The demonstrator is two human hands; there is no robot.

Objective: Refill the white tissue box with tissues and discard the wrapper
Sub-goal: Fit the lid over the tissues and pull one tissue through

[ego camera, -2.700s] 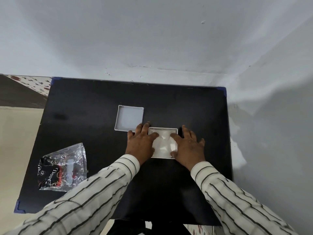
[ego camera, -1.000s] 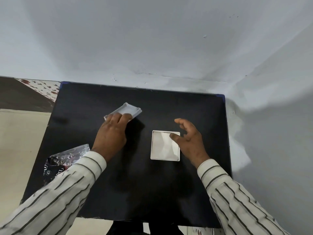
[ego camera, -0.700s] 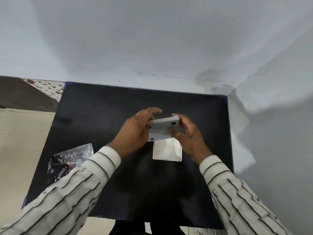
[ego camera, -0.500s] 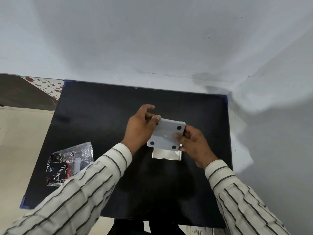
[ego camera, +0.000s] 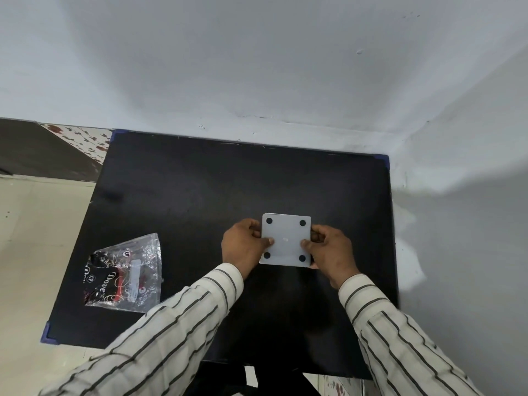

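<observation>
The white tissue box (ego camera: 285, 238) lies on the black table (ego camera: 200, 195), bottom side up, with its flat base panel and black round feet at the corners facing me. The tissues inside are hidden under the panel. My left hand (ego camera: 244, 245) grips the box's left edge, thumb on top of the panel. My right hand (ego camera: 328, 250) grips the right edge the same way. The empty clear wrapper (ego camera: 124, 274), printed black and red, lies flat near the table's front left corner, well apart from both hands.
A white wall runs along the table's back and right sides. Tiled floor shows to the left of the table. Striped sleeves cover both forearms over the table's front edge.
My left hand fetched the base panel from the left, both hands turned it over and lowered it onto the tissue-filled box. The panel now sits flat on the box.
</observation>
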